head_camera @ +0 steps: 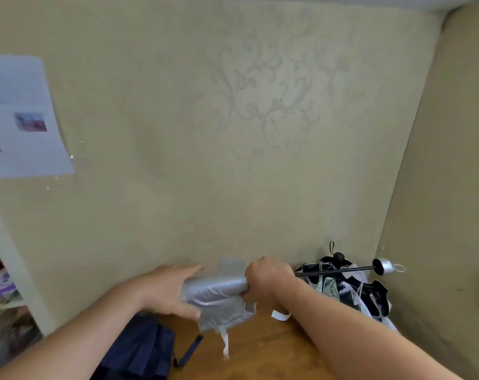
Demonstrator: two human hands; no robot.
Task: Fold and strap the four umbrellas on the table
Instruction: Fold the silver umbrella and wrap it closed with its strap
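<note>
A silver umbrella point(219, 293) is held level above the wooden table point(260, 352), its canopy bunched and its black shaft running right to a silver handle point(386, 266). My right hand point(268, 281) grips the canopy's right end where the shaft comes out. My left hand point(169, 292) lies against the canopy's left end, fingers fairly straight. White straps point(226, 342) dangle from the fabric. A navy umbrella point(142, 349) lies on the table at lower left, and a black-and-white patterned umbrella point(350, 289) lies in the back right corner.
A beige patterned wall point(232, 133) rises just behind the table, with a side wall close on the right. A paper sheet point(19, 119) hangs at upper left. A white shelf unit point(2, 283) with clutter stands at the left.
</note>
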